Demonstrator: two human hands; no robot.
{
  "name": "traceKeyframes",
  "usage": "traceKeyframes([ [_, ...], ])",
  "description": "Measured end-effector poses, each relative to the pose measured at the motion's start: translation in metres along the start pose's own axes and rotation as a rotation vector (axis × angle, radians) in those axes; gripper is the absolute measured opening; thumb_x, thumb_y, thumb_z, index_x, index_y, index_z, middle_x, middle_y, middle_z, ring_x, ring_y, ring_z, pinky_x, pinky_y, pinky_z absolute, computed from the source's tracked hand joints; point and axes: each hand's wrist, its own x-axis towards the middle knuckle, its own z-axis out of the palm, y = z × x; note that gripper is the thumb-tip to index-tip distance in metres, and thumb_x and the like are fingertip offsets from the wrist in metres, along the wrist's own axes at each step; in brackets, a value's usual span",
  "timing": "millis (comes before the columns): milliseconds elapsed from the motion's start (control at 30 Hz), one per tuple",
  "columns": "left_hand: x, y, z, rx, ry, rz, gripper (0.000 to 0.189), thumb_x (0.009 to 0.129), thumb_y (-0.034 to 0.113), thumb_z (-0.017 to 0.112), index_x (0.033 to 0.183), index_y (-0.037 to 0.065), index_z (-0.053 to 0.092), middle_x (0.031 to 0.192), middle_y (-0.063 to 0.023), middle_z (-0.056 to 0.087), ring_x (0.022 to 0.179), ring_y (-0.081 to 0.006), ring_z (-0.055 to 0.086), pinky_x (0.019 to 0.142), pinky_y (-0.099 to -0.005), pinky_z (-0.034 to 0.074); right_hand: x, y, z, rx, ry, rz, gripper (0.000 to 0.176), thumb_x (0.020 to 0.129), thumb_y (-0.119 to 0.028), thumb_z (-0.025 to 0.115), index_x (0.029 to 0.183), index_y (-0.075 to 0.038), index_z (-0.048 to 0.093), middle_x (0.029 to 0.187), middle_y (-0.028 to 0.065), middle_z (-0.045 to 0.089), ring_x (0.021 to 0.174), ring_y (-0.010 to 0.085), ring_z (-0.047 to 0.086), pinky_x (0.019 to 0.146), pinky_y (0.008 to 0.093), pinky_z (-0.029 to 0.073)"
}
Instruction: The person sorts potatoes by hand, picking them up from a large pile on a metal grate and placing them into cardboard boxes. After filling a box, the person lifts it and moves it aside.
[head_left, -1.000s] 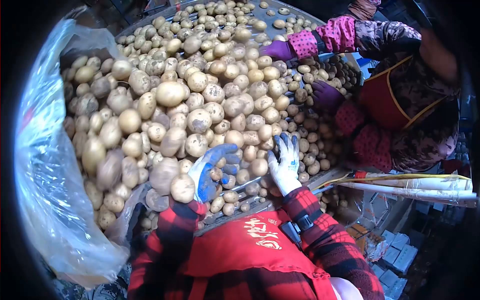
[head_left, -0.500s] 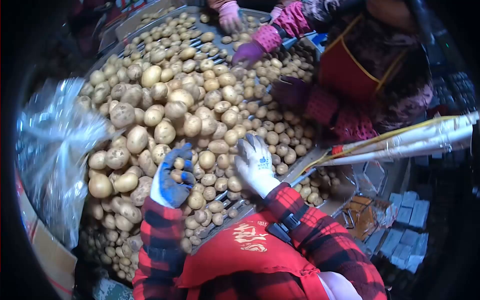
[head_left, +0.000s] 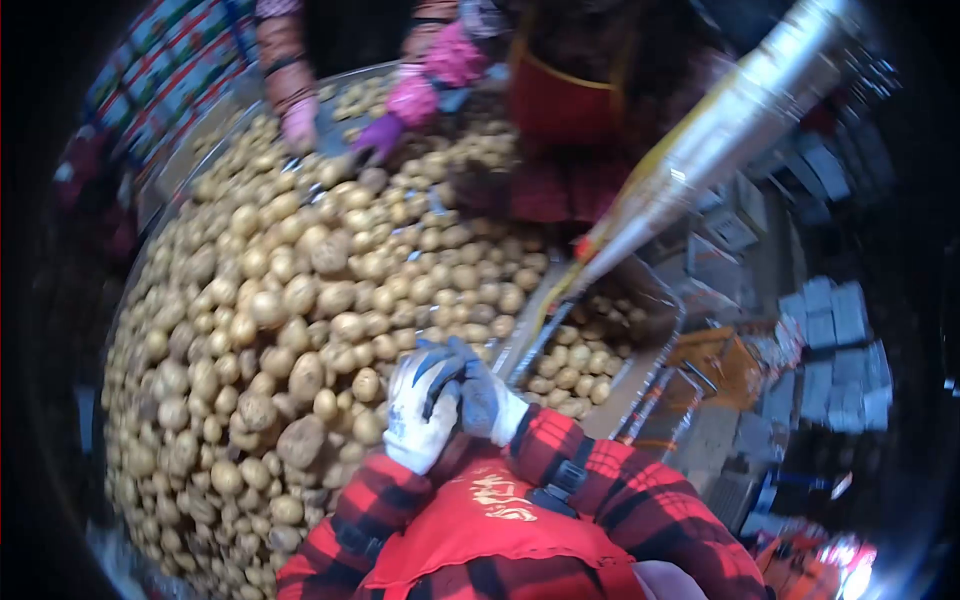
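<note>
My left hand [head_left: 421, 408] and my right hand [head_left: 484, 396], both in white and blue-grey work gloves, meet in front of the red apron [head_left: 490, 510]. Their fingers overlap and are bent toward each other; whether anything lies between them is hidden. Both are at the near edge of a big heap of potatoes [head_left: 265, 310]. Right of my right hand runs a metal edge [head_left: 520, 340], and beyond it lie more potatoes [head_left: 575, 365] in a lower bin.
Co-workers' gloved hands, one pink [head_left: 299, 124] and one purple [head_left: 380, 138], reach into the far side of the heap. A long plastic-wrapped pole [head_left: 700, 150] slants up to the right. Stacked grey boxes [head_left: 835, 320] and an orange crate [head_left: 715, 365] stand at the right.
The view has turned right. My left hand, earlier curled around small potatoes, has come against my right hand, which has left the heap's surface. The clear plastic bag at left is mostly out of view.
</note>
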Motion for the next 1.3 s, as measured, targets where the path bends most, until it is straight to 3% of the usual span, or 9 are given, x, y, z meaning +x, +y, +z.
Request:
traceKeyframes([
  [433, -0.019, -0.002, 0.007, 0.023, 0.013, -0.281, 0.024, 0.099, 0.010, 0.062, 0.121, 0.004, 0.072, 0.123, -0.0192, 0.072, 0.121, -0.0372, 0.066, 0.109, -0.0457, 0.049, -0.200, -0.211, 0.079, -1.847, 1.177, -0.595, 0.023, 0.087, -0.004, 0.077, 0.110, -0.007, 0.074, 0.093, 0.0006, 0.072, 0.084, 0.0113, 0.069, 0.074, 0.0275, 0.056],
  [667, -0.002, 0.007, 0.017, 0.099, -0.227, -0.222, 0.032, 0.097, 0.017, 0.060, 0.126, 0.007, 0.069, 0.133, -0.0162, 0.067, 0.130, -0.0377, 0.058, 0.114, -0.0474, 0.045, -0.365, -0.485, -0.078, -0.752, 1.169, -0.896, 0.033, 0.103, -0.035, 0.064, 0.125, -0.010, 0.064, 0.121, 0.0079, 0.065, 0.120, 0.0260, 0.061, 0.103, 0.0352, 0.053],
  [767, -0.016, 0.004, -0.009, 0.039, -0.074, -0.397, 0.032, 0.096, 0.017, 0.060, 0.125, 0.006, 0.069, 0.131, -0.0179, 0.067, 0.129, -0.0389, 0.059, 0.111, -0.0482, 0.046, -0.278, -0.396, -0.060, -0.840, 0.420, -0.377, 0.036, 0.103, -0.038, 0.064, 0.124, -0.009, 0.066, 0.122, 0.0070, 0.069, 0.110, 0.0271, 0.067, 0.092, 0.0392, 0.056],
  [800, -0.024, 0.002, -0.018, 0.061, -0.014, -0.409, 0.032, 0.096, 0.017, 0.058, 0.124, 0.004, 0.068, 0.129, -0.0192, 0.068, 0.127, -0.0409, 0.060, 0.109, -0.0498, 0.047, -0.255, -0.337, -0.042, -0.959, 0.902, -0.496, 0.036, 0.101, -0.035, 0.065, 0.125, -0.007, 0.067, 0.124, 0.0060, 0.071, 0.100, 0.0267, 0.070, 0.082, 0.0411, 0.057],
  [867, -0.035, 0.000, -0.034, 0.008, 0.095, -0.487, 0.032, 0.097, 0.017, 0.060, 0.125, 0.004, 0.069, 0.127, -0.0191, 0.068, 0.124, -0.0401, 0.061, 0.107, -0.0483, 0.048, -0.168, -0.251, -0.023, -0.914, 1.041, -0.209, 0.045, 0.102, -0.025, 0.065, 0.140, 0.000, 0.061, 0.112, 0.0116, 0.075, 0.085, 0.0224, 0.073, 0.073, 0.0310, 0.059],
  [1000, -0.047, 0.004, -0.040, -0.138, 0.155, -0.668, 0.030, 0.102, 0.013, 0.059, 0.130, 0.004, 0.068, 0.127, -0.0148, 0.069, 0.122, -0.0297, 0.064, 0.105, -0.0399, 0.051, -0.020, -0.122, 0.053, -1.192, 0.678, 0.048, 0.047, 0.100, -0.018, 0.067, 0.140, 0.006, 0.060, 0.122, 0.0139, 0.072, 0.101, 0.0189, 0.071, 0.089, 0.0293, 0.056],
  [1067, -0.049, 0.003, -0.040, -0.164, 0.175, -0.602, 0.030, 0.107, 0.014, 0.056, 0.132, 0.004, 0.068, 0.128, -0.0110, 0.069, 0.120, -0.0232, 0.065, 0.102, -0.0366, 0.052, 0.042, -0.097, 0.047, -1.498, 0.488, 0.007, 0.049, 0.100, -0.016, 0.065, 0.144, 0.005, 0.057, 0.139, 0.0175, 0.065, 0.130, 0.0273, 0.061, 0.111, 0.0393, 0.048],
  [1267, -0.058, 0.011, -0.075, -0.749, 0.296, -0.918, 0.038, 0.108, 0.023, 0.057, 0.140, 0.003, 0.062, 0.136, -0.0103, 0.066, 0.125, -0.0191, 0.061, 0.109, -0.0365, 0.049, 0.249, -0.065, 0.047, -2.351, 0.057, -0.482, 0.054, 0.097, -0.023, 0.060, 0.149, -0.007, 0.056, 0.142, 0.0277, 0.060, 0.132, 0.0456, 0.057, 0.112, 0.0494, 0.046],
  [1300, -0.059, 0.008, -0.078, -0.902, 0.350, -0.890, 0.040, 0.109, 0.025, 0.056, 0.142, 0.003, 0.059, 0.139, -0.0124, 0.064, 0.128, -0.0212, 0.060, 0.113, -0.0386, 0.047, 0.278, -0.059, 0.050, -2.339, 0.161, -0.219, 0.054, 0.098, -0.031, 0.058, 0.147, -0.007, 0.059, 0.140, 0.0291, 0.062, 0.131, 0.0452, 0.058, 0.110, 0.0495, 0.048],
])
